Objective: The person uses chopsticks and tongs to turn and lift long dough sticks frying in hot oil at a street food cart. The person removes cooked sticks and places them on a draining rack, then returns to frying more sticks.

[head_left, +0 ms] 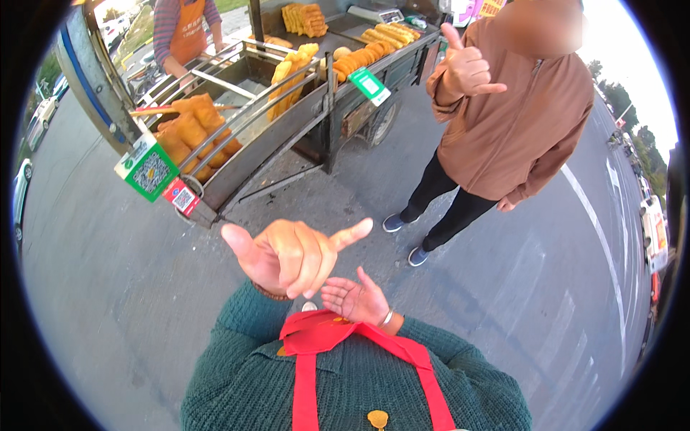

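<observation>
My left hand point(296, 258) is raised before my chest, its thumb and little finger stretched apart and the three middle fingers curled in. It holds nothing, and a brown bracelet point(271, 291) circles its wrist. Just beside and below it, my right hand point(358, 296) shows its palm, fingers extended and thumb raised, also holding nothing. A silvery band point(386, 318) sits on that wrist. Under both hands is the red bib of an apron point(318, 336), worn over a green knitted sweater point(366, 377). A gold-coloured pin point(378, 419) shows on the sweater.
A person in a brown jacket point(512, 118) faces me, one hand point(470, 67) making the same sign. Ahead left stands a metal food cart point(259, 145) with fried dough point(191, 129) and code placards point(148, 168). Behind it is a person in an orange apron point(188, 32).
</observation>
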A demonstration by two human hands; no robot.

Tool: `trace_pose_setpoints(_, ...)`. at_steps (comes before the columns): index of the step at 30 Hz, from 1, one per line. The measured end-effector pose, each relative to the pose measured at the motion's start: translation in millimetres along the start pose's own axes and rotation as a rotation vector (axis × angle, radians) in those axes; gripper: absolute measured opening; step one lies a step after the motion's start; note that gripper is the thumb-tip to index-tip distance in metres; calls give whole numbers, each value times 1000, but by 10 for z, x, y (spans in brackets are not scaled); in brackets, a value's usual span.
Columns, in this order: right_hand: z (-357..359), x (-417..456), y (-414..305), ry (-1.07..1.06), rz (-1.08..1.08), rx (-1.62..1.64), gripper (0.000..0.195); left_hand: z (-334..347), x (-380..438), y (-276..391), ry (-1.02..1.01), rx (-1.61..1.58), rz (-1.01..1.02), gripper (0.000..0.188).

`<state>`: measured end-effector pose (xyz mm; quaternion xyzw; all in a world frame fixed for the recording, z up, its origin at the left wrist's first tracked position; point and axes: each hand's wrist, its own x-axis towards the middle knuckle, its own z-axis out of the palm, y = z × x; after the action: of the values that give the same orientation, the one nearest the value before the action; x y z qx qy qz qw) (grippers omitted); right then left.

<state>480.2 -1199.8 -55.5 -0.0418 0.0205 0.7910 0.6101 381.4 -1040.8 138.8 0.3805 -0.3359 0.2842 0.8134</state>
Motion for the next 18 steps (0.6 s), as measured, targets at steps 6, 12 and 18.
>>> trace_pose_setpoints(6,22,8,30,108,-23,-73,70,49,-93,-183,56,-101,-78,82)
trace_pose_setpoints(12,-422,152,99,-272,-187,-295,73,-30,-396,-529,84,-102,-339,79)
trace_pose_setpoints(18,-595,132,157,-10,-365,-331,71,-430,-1551,-1249,202,-524,-545,49)
